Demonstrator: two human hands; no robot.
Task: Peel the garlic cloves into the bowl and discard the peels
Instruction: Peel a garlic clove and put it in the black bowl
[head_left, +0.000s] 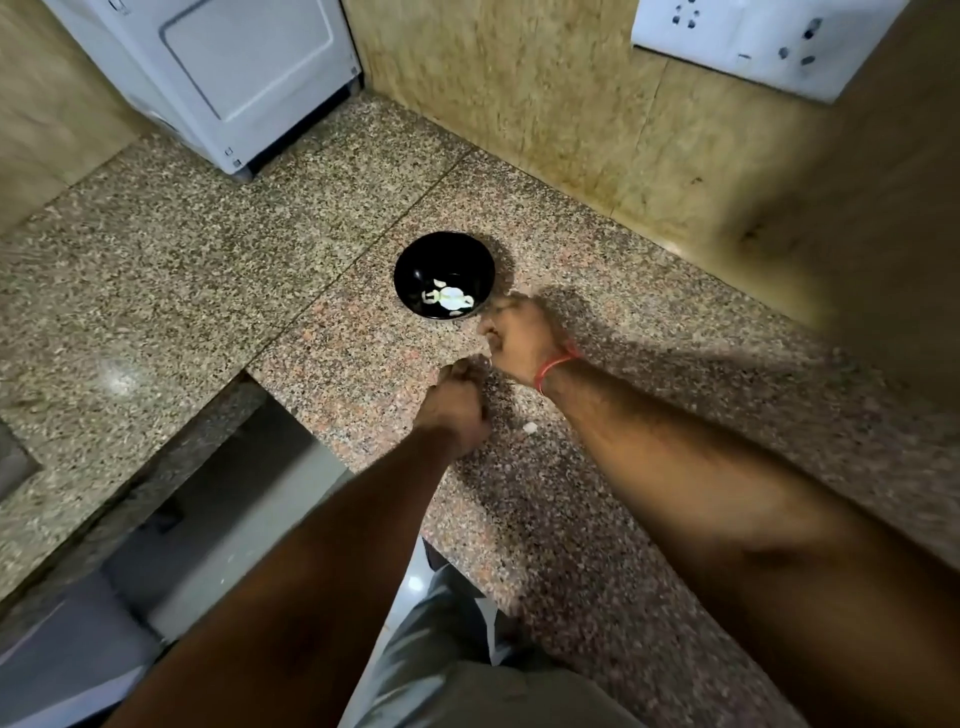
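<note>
Curling both fists, left hand (457, 402) and right hand (519, 338) meet near the bowl (410, 260); what they grip, can't tell.

Legible text, labels, brands, numbers, signs: none could be read. The white appliance (218, 78) and the white socket panel (769, 41) bore no readable marking.

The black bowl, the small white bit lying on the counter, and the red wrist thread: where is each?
black bowl (410, 254): head view, on its bare inner wall.
small white bit (530, 427): head view, on its middle, between the forearms.
red wrist thread (558, 364): head view, on the strand across the right wrist.
</note>
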